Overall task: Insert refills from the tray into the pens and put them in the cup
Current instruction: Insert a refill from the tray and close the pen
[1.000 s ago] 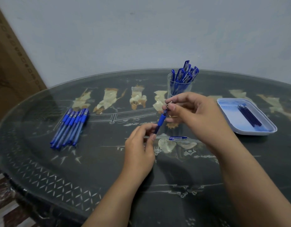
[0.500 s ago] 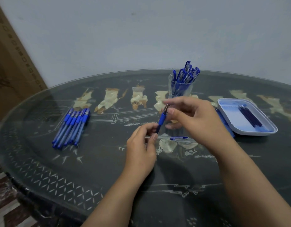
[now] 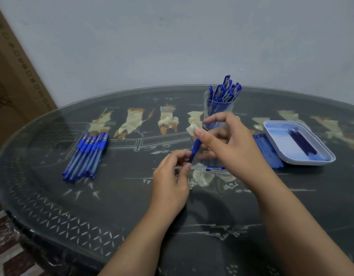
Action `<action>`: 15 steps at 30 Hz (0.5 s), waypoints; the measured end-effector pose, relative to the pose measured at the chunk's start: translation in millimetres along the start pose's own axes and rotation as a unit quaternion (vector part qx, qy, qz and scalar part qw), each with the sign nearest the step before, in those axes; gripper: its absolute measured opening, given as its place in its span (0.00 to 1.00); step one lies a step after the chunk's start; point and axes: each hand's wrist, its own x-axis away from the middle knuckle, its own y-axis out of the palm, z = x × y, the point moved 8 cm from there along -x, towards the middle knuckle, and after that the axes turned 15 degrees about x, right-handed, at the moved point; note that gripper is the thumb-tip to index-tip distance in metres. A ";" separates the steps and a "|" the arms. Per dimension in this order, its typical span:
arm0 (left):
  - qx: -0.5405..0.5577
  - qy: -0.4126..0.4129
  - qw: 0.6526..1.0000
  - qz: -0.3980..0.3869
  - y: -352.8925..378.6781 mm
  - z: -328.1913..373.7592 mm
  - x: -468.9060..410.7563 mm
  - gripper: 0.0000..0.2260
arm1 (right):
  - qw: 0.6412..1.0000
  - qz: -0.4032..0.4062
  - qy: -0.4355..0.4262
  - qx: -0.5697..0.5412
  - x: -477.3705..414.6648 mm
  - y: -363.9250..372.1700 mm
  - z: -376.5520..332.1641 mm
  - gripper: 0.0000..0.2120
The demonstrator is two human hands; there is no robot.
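pen (image 3: 195, 149) tilted above counter (image 3: 122, 200), just near of cup (image 3: 218, 108) | left hand (image 3: 170, 182) pinches low end | right hand (image 3: 230, 144) pinches top end | refills (image 3: 302, 141) in tray (image 3: 303, 159), right

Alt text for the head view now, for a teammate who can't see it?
Both hands hold one blue pen over a dark table: left hand pinches its lower end, right hand its upper end. A cup of pens stands behind, a refill tray right, loose pens left.
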 end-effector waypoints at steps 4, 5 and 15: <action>0.006 -0.005 1.000 0.003 -1.1 -1.0 -0.7 0.19 | 0.999 -0.006 -0.026 -0.017 0.7 1.8 -7.0 0.05; 0.003 -0.003 1.000 -0.001 -0.5 -0.9 -0.4 0.18 | 1.000 0.009 -0.023 -0.013 0.4 0.8 -5.3 0.03; 0.017 -0.006 1.000 -0.002 -0.3 2.1 0.7 0.21 | 1.000 0.007 -0.010 -0.026 -1.1 0.3 1.1 0.05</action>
